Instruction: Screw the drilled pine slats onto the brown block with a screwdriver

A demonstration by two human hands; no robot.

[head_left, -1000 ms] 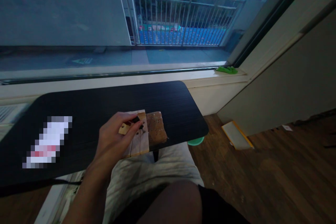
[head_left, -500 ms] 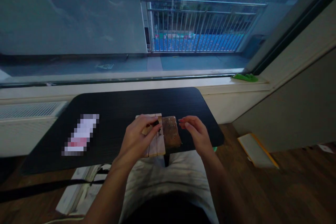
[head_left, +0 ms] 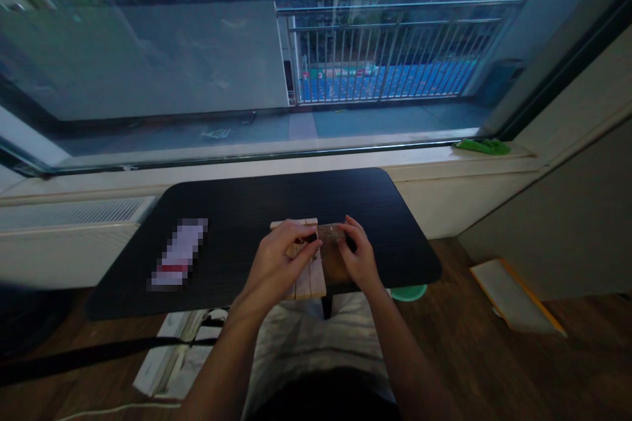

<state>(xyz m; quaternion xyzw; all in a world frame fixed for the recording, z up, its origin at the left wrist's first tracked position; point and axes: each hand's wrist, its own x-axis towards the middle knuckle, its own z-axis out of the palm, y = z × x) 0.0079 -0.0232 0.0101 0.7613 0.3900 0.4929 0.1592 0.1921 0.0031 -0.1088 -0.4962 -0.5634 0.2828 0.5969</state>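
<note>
My left hand [head_left: 281,256] rests over a pale wooden board [head_left: 316,281] with dark lines across it. Its thumb and forefinger are closed around a small dark piece [head_left: 312,237], partly hidden by the fingers. Beside the board, to its right, lies a brown, rough-looking slab [head_left: 336,271] with whitish specks. My right hand [head_left: 359,255] is over the slab's right side, thumb and forefinger curled close together at its upper part. What those fingertips hold, if anything, is too small to make out. Both pieces sit at the near edge of the black table [head_left: 237,200].
A blurred-out pale rectangular item [head_left: 180,253] lies on the table's left. Behind stand the window sill and a green cloth [head_left: 482,146]. A white box [head_left: 160,358] with a black strap, a green basin [head_left: 409,293] and an orange-edged panel [head_left: 516,299] are lower down.
My right hand has moved left from beside the brown slab onto it, its fingers curling. My left hand keeps its pinch over the board. The whole view has shifted slightly.
</note>
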